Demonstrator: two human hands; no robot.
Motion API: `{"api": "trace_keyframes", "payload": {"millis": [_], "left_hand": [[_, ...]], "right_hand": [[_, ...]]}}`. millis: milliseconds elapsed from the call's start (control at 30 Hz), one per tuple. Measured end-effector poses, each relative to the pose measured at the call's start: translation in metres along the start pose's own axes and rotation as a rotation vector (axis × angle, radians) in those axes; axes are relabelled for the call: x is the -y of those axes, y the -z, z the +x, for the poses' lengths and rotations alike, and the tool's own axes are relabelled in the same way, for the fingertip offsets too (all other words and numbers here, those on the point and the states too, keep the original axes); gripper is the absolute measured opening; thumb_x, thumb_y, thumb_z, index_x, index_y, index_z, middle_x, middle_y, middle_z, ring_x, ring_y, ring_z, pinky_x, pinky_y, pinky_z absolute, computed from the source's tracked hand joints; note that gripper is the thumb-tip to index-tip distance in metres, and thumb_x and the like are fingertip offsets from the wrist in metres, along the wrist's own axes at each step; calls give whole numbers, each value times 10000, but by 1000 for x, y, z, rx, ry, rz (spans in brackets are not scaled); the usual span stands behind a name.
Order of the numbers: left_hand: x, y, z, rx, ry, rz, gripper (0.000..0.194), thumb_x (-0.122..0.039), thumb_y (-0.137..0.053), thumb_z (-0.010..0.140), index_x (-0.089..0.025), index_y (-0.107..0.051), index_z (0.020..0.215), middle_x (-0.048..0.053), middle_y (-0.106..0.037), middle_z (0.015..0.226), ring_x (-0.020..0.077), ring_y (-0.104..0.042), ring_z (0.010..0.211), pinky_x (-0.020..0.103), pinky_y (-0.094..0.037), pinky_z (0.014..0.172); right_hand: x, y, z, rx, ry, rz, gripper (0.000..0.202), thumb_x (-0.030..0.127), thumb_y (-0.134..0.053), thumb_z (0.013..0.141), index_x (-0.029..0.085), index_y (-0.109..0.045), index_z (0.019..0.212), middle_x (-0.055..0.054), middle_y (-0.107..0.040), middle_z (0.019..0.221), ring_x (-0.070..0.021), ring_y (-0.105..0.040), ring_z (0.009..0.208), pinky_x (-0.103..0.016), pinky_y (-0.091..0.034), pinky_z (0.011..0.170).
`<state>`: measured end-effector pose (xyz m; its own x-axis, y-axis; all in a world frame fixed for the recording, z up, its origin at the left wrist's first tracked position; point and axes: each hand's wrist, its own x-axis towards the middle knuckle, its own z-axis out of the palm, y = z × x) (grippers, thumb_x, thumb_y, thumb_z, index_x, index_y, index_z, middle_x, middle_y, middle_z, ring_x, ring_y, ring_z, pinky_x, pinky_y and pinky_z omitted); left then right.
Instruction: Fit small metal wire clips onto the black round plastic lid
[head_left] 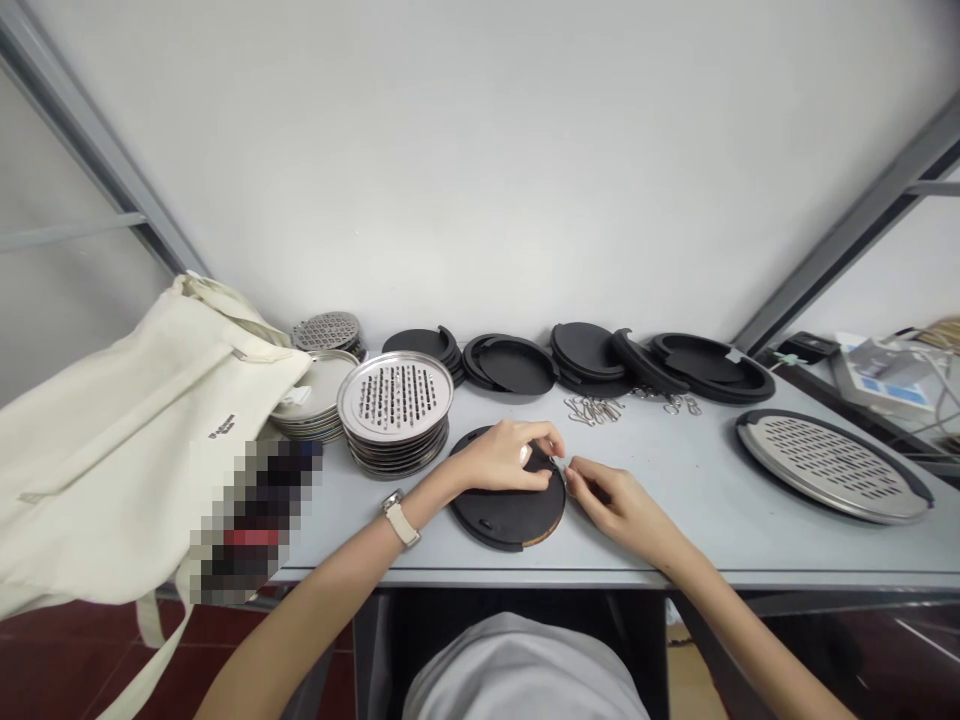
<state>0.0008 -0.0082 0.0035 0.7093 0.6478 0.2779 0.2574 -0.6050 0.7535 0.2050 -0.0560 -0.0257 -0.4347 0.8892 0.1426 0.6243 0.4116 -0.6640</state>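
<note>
Grey clothing (517,670) fills the bottom edge, nearest the camera. Beyond it, black disc (502,515) lies flat near the front edge of the surface (675,470), between both hands. Left hand (506,455) is over the disc, half curled, thumb and index parted at its right rim; can't tell if they grip anything. Right hand (615,503) is just beside that rim, thumb and index nearly together, seemingly pinching a small metal piece (561,466); detail too small to be sure. Loose metal clips (595,410) lie just behind. Black lids (517,363) at the back, grater stack (396,395) to the left, one grater (832,465) far right. Step in hand, my read: fine two-handed work at the disc's rim. Next move calls for a steady left hand and a precise right-hand pinch.
</note>
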Motion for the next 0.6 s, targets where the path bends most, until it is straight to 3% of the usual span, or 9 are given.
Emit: {"api": "trace_keyframes", "payload": {"millis": [233, 433, 600], "left_hand": [[1, 1, 0, 2, -12, 20, 289, -105, -623, 688, -177, -608, 967, 4, -658, 931, 139, -612, 872, 226, -449, 802], [3, -2, 1, 3, -57, 91, 338, -114, -625, 698, -178, -641, 1030, 21, -662, 993, 161, -605, 935, 243, -438, 861], [4, -3, 0, 12, -60, 160, 346, -151, -625, 719, -186, -642, 1062, 28, -632, 1014, 157, -590, 881, 238, -447, 801]], "right_hand": [[3, 1, 0, 20, 15, -13, 319, 347, -345, 954, 206, -377, 670, 38, -424, 598, -114, -388, 546, -228, -303, 523], [4, 3, 2, 45, 32, 17, 287, 332, -333, 968, 187, -491, 776, 7, -532, 682, -128, -453, 605, -234, -356, 593], [2, 3, 0, 47, 27, 26, 293, 345, -335, 975, 186, -502, 793, 7, -531, 680, -133, -463, 609, -239, -355, 605]]}}
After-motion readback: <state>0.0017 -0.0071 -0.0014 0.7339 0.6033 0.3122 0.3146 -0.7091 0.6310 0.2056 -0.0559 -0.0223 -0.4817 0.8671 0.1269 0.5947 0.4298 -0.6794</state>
